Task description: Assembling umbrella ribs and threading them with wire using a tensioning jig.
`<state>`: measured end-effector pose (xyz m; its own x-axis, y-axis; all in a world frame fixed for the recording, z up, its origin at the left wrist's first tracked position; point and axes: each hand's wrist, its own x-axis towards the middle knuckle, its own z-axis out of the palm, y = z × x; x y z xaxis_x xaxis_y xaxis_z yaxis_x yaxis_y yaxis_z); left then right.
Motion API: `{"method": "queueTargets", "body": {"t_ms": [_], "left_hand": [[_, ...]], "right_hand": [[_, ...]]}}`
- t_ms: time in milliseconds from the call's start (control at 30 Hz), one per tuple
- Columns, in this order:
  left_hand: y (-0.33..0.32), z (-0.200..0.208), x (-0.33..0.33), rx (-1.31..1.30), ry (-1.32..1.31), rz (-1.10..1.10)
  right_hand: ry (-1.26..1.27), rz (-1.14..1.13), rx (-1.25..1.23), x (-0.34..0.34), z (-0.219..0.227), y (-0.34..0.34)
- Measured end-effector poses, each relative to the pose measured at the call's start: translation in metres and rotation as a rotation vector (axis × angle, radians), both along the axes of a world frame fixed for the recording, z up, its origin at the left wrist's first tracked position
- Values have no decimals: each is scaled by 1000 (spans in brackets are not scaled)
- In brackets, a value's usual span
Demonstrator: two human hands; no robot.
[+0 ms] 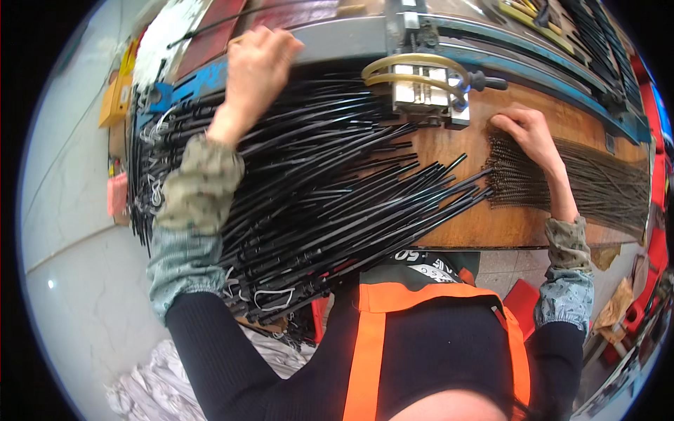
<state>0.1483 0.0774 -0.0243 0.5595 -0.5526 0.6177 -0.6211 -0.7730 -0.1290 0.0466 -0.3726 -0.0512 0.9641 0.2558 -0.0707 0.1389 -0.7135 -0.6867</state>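
Note:
My left hand (258,76) is raised over the far left part of a big pile of slim black rods (316,189), its fingers curled closed. What it holds, if anything, is hidden. On the right, my right hand (528,133) bends over the near ends of a bundle of thin brown coiled wires (597,179), thumb and fingers pinched together at the bundle's edge. I cannot make out what is between those fingertips. Between my hands stands a small metal clamp head (425,91) with yellowish hoses and a black handle.
A blue metal rail (519,59) crosses the back of the wooden table (449,228). White cord loops (274,300) show among the rods at the left and near edges. Behind the rail lie yellow-handled tools (526,14). A yellow box (114,105) stands at far left.

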Motion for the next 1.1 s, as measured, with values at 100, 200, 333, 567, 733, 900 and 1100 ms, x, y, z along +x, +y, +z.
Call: {"method": "queueTargets", "body": {"t_ms": [100,200,333,567,733,900,1100], "left_hand": [[-30,4,-102,-9,301,-26],[-30,-7,-150,-4,490,103],[-35,-16,-142,-67,560,-74],[-56,-4,-147,-58,718,-62],[-140,16,-161,108,717,-181],[-194,11,-142,110,773,-256],[-222,17,-142,216,758,-297]], "right_hand": [[-315,51,-62,-2,8,-6],[-172,19,-11,-9,7,7],[-21,75,-18,-8,13,12],[-42,64,-150,-25,20,12],[-81,282,85,-28,11,2],[-171,202,314,-45,1,-9],[-559,172,197,-70,-8,-27]]}}
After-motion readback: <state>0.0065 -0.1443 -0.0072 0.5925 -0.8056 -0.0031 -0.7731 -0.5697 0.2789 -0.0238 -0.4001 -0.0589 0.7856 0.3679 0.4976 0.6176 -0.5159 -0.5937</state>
